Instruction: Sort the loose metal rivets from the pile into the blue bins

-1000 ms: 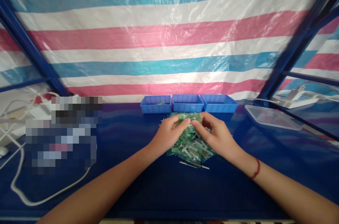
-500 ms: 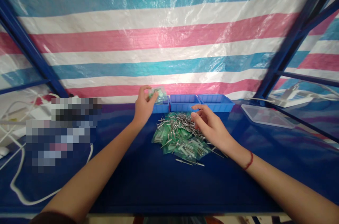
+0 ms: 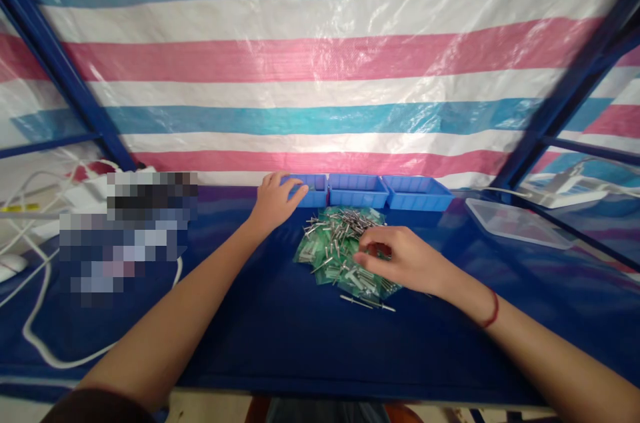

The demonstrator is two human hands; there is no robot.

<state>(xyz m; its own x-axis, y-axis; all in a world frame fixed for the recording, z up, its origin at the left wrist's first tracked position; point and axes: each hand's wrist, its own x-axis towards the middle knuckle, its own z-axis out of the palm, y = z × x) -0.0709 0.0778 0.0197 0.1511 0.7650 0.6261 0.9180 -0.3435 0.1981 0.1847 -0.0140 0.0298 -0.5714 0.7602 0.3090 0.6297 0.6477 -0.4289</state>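
Note:
My left hand (image 3: 277, 202) is at the left blue bin (image 3: 315, 198), fingers spread over its left end, holding nothing that I can see. The inside of that bin is partly hidden by the fingers. My right hand (image 3: 400, 256) hangs over the right side of a pile, its fingers curved and the thumb apart from the index finger. Loose metal blind rivets (image 3: 345, 226) lie on top of the pile, among small green-tinted clear plastic bags (image 3: 325, 270) with metal pieces inside. Some of the pile is covered by my right hand.
Two more blue bins, the middle bin (image 3: 359, 195) and the right bin (image 3: 419, 200), stand in line behind the pile. A clear plastic lid (image 3: 517, 223) lies to the right. Two loose rivets (image 3: 356, 302) are in front. White cables (image 3: 37, 343) run along the left.
My left hand has let go of a small green-tinted bag at the left bin and its fingers have spread. My right hand has come lower and nearer over the pile. The view has shifted slightly.

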